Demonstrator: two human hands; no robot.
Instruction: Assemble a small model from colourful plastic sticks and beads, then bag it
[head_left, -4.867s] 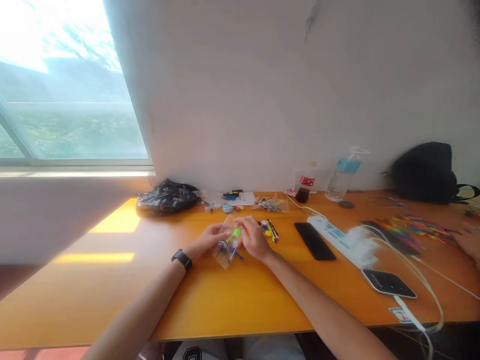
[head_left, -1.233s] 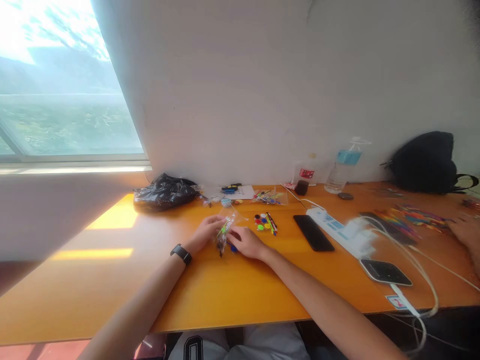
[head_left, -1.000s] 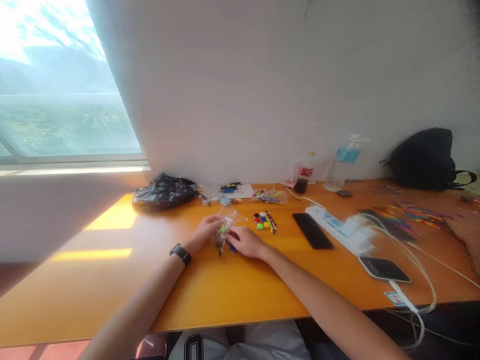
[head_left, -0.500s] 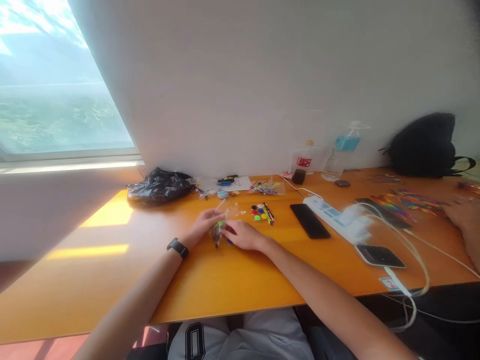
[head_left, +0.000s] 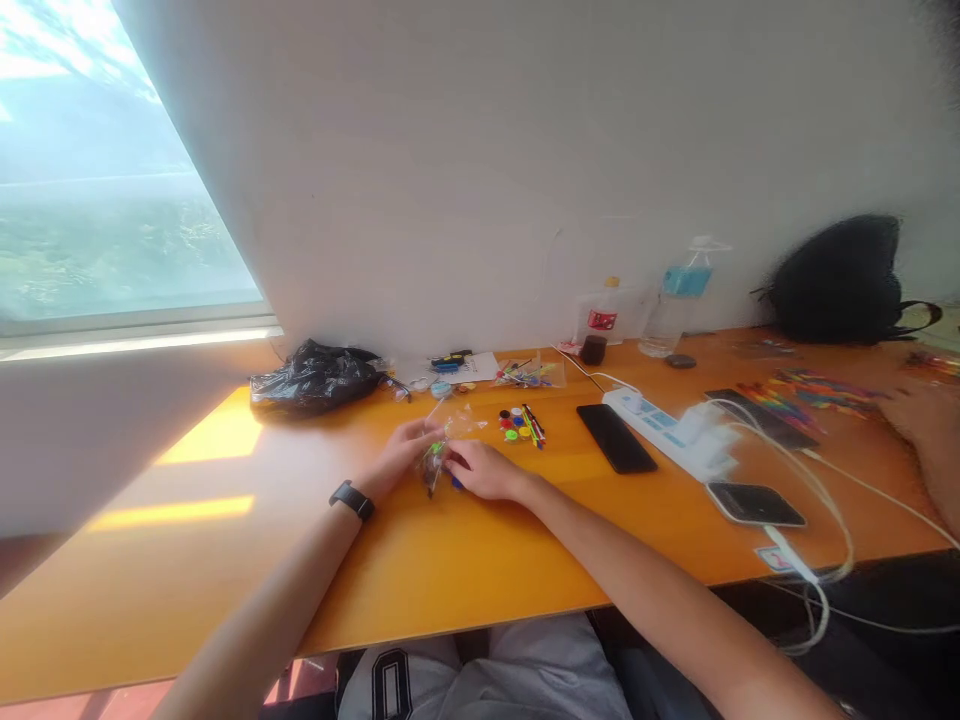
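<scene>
I look over an orange desk (head_left: 420,575) against a pale wall (head_left: 420,150); a window (head_left: 112,210) stands at the left, and bright patches lie on that side of the wood. Near the middle, my left hand (head_left: 409,447) has its grip closed on a small clear bag (head_left: 430,468), and my right hand (head_left: 486,470) pinches its other side. Something green shows in it, too blurred to name. Farther back, a second clear bag (head_left: 551,374) holds coloured bits, beside a crumpled black bag (head_left: 315,380) well to its left.

Small bag (head_left: 436,462): transparent, bright green inside
Discs (head_left: 517,422): red, black, blue, green, yellow
Tabletop (head_left: 450,560): orange-brown
Wristband (head_left: 351,499): black
Power strip (head_left: 657,426): white, pale blue
</scene>
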